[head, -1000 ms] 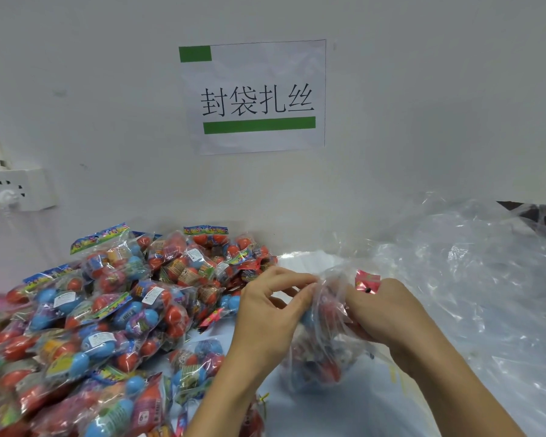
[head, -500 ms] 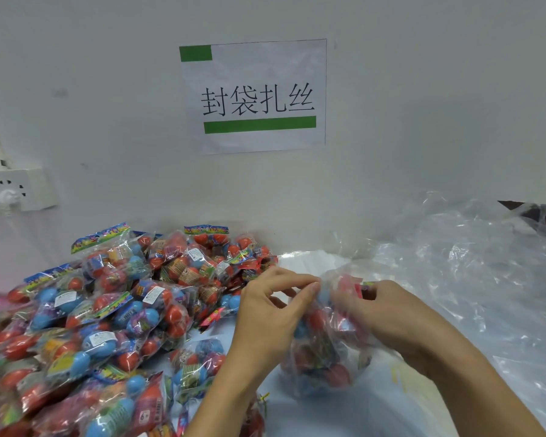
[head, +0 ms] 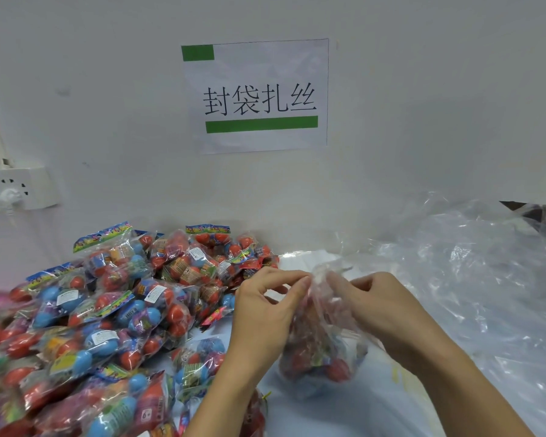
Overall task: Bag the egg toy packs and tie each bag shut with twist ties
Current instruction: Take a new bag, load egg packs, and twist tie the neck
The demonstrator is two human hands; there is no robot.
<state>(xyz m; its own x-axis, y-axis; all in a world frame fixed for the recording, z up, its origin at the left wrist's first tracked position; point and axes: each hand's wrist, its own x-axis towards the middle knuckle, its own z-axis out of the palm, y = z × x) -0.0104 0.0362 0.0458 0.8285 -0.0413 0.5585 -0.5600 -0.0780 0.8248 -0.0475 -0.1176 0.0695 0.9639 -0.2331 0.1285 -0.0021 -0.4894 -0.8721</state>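
White wall fills the head view, with a printed paper sign bearing green bars and black characters taped up; directly below the sign, over a pale blue work surface, both hands work on a thin clear plastic bag holding red and blue egg toys. The left hand pinches the bag's gathered neck between thumb and curled fingers, and the right hand clamps the same neck from the other side, fingers bent round the film. Below and left of the sign lies a heap of egg toy packs in printed cellophane; below and right of it is a crumpled pile of loose clear plastic bags. I judge the bag light, soft and slippery, its hard eggs free to shift and sag, so the neck just above the contents looks the place to hold, squeezed tight before any wire goes on. Hard to make out: no twist tie can be told apart in the fingers, the film blurs the count of packs inside, the fingertips are veiled by plastic, and a white wall socket far left of the sign is cut by the frame edge.
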